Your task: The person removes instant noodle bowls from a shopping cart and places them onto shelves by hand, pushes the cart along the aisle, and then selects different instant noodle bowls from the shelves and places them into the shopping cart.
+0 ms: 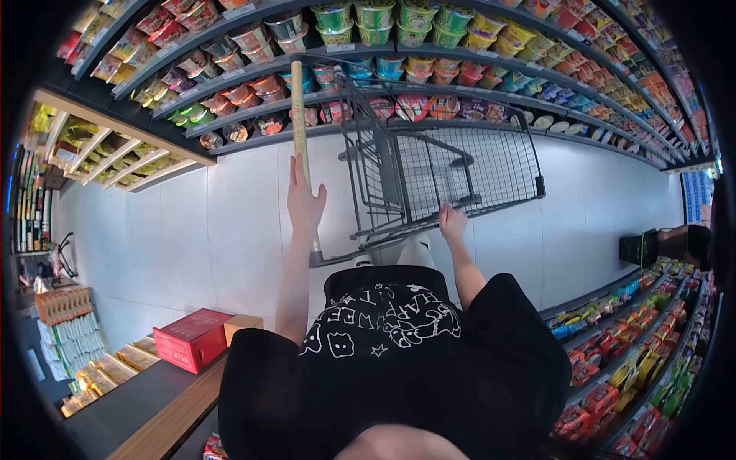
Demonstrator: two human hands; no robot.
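A grey wire shopping cart [471, 172] stands sideways in front of me, with the floor showing through its mesh. Its long pale handle bar [297, 115] runs along the cart's left end. My left hand [305, 201] rests on this bar, fingers stretched out and thumb apart. Over at the near side of the cart, my right hand [452, 220] is closed around the top rim. The fingers' undersides are hidden there. Below the cart, part of my light shoe [415, 251] shows.
Shelves of cup noodles [376, 19] curve across the far side, close to the cart. Packaged goods fill the shelves [625, 368] at the right. A red box [192, 339] sits on a dark counter at the lower left. Pale floor tiles [245, 207] lie between.
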